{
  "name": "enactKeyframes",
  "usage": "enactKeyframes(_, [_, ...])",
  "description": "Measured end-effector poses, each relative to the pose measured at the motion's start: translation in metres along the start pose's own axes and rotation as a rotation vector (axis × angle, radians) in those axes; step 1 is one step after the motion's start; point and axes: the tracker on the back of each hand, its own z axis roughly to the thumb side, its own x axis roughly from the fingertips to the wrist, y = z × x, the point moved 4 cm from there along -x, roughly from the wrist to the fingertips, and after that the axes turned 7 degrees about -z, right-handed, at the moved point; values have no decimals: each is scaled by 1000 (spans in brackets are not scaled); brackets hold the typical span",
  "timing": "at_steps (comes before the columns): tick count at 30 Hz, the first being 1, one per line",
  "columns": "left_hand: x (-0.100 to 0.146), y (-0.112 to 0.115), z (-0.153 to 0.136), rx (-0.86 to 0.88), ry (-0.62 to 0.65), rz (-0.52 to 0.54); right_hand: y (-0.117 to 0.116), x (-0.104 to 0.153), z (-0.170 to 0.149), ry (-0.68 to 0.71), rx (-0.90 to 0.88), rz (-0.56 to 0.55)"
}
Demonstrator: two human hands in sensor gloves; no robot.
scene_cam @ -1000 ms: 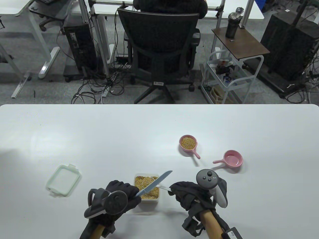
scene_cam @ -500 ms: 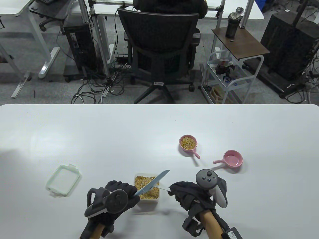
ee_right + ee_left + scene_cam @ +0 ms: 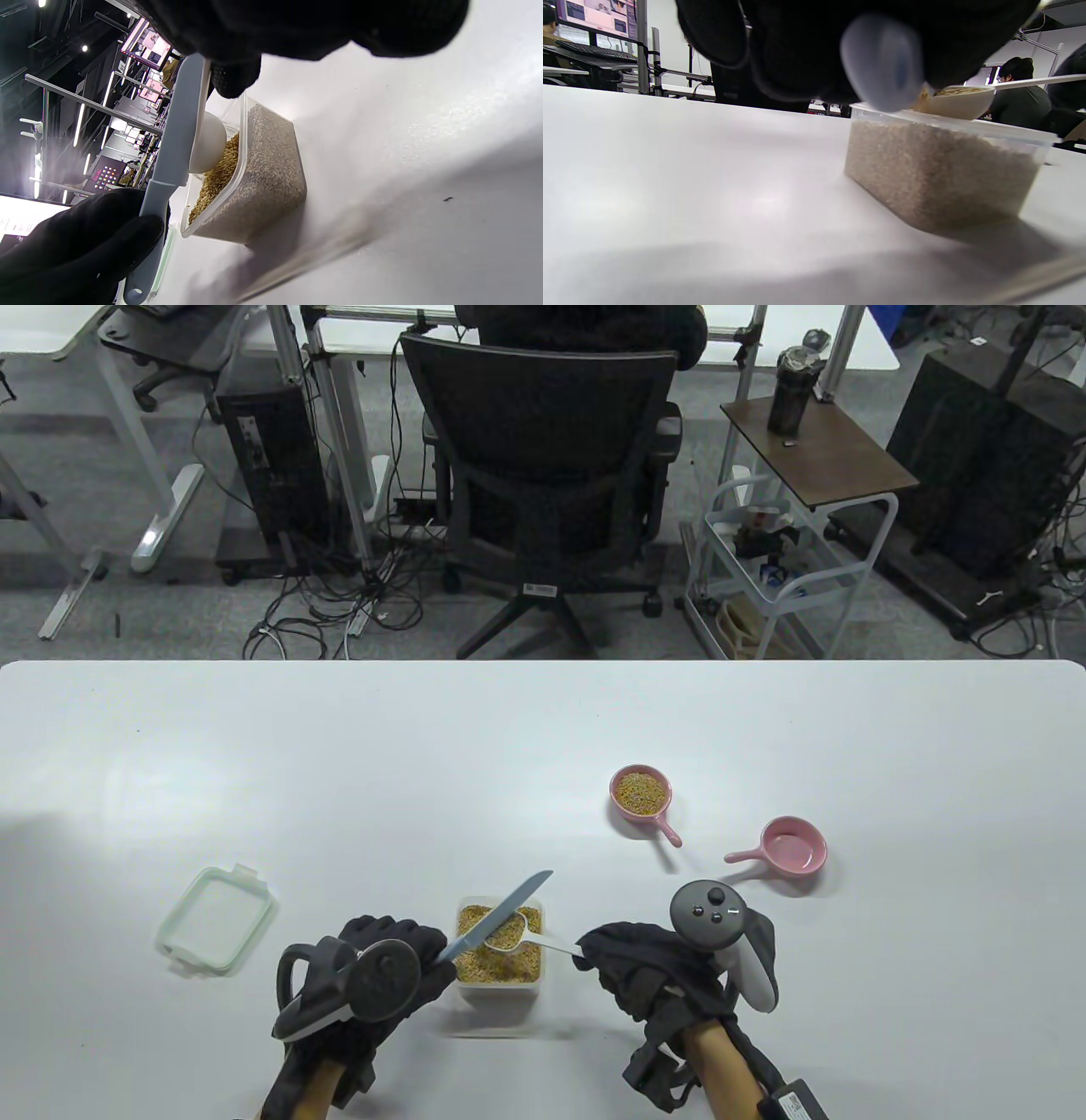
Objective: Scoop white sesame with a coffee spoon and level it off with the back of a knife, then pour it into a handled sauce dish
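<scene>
A clear tub of sesame (image 3: pixel 499 952) stands near the table's front edge. My right hand (image 3: pixel 636 971) pinches the handle of a white coffee spoon (image 3: pixel 519 935), whose filled bowl (image 3: pixel 961 101) hovers over the tub. My left hand (image 3: pixel 386 971) grips the handle of a pale blue knife (image 3: pixel 496 916); its blade lies across the left side of the spoon bowl (image 3: pixel 208 142), pointing up and right. In the right wrist view the knife (image 3: pixel 176 140) runs beside the spoon over the tub (image 3: pixel 254 178). Two pink handled sauce dishes sit to the right: one (image 3: pixel 642 793) holds sesame, the other (image 3: pixel 791 846) looks empty.
The tub's pale green lid (image 3: pixel 216 920) lies on the table left of my left hand. An office chair (image 3: pixel 543 466) with a seated person and a small cart (image 3: pixel 780 560) stand beyond the table's far edge.
The knife and my left hand have slid left across the spoon bowl, the blade tip moving left and slightly up. The spoon and my right hand stayed over the tub.
</scene>
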Motion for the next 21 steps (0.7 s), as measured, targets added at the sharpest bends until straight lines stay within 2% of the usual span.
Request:
enactKeyframes(8, [0, 2, -8, -11, -32, -7, 0, 0, 0, 1, 19, 13])
enactKeyframes(18, [7, -8, -19, 6, -79, 61, 3, 0, 0, 4, 0, 7])
enactKeyframes(21, [4, -3, -21, -19, -104, 8, 3, 1, 0, 3, -2, 5])
